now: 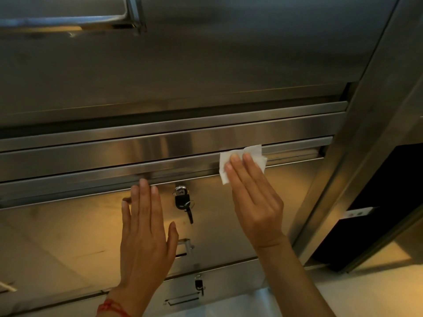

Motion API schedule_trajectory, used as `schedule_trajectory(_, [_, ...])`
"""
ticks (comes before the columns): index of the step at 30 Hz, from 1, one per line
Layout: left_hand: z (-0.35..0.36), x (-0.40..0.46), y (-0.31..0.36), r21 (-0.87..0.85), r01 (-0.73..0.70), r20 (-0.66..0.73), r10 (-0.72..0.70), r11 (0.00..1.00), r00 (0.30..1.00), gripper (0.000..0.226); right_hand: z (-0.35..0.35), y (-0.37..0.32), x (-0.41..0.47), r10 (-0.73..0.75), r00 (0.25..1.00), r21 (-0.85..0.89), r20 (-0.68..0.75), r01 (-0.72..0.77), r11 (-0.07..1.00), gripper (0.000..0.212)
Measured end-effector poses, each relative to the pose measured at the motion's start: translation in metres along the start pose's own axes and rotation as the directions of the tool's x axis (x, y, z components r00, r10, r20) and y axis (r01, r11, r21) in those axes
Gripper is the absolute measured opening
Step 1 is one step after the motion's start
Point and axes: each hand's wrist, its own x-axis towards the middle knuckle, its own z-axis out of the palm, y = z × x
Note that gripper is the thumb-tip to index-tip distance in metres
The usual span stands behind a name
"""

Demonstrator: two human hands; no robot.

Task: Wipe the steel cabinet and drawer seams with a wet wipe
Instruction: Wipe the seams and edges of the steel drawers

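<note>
Your right hand (254,197) flat, fingers straight, pressing wet wipe (240,162) on drawer seam (183,162). Left hand (145,232) released, flat on drawer front (68,229), beside key (184,203) in lock.

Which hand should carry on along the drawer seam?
Right. The right hand already presses the wet wipe flat onto the seam. The left hand lies open on the drawer front, holding nothing.

A white, crumpled wet wipe (242,160) lies flat against the steel cabinet (206,65), on the horizontal seam (114,172) above the top drawer (68,225), near that seam's right end.
</note>
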Motion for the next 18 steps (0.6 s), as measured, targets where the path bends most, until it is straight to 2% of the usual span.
schedule_trajectory(2, [0.000,0.000,0.000,0.004,-0.002,-0.003,0.002,1.000,1.000,0.064,-0.004,0.008,0.000,-0.017,1.000,-0.002,0.004,0.017,1.000,0.029])
schedule_trajectory(7, [0.000,0.000,0.001,0.005,0.002,0.006,-0.002,1.000,1.000,0.062,-0.004,0.006,-0.001,0.048,0.999,-0.027,-0.020,-0.048,0.998,0.030])
schedule_trajectory(13, [-0.003,0.001,0.006,-0.027,0.036,0.014,-0.036,0.999,0.999,0.062,-0.008,0.016,0.000,0.001,1.000,-0.003,0.009,-0.001,1.000,0.027])
schedule_trajectory(18, [-0.008,0.001,0.014,-0.065,-0.004,-0.024,0.002,0.998,1.000,0.061,-0.011,0.019,-0.001,0.077,0.997,-0.034,-0.015,-0.078,0.996,0.031])
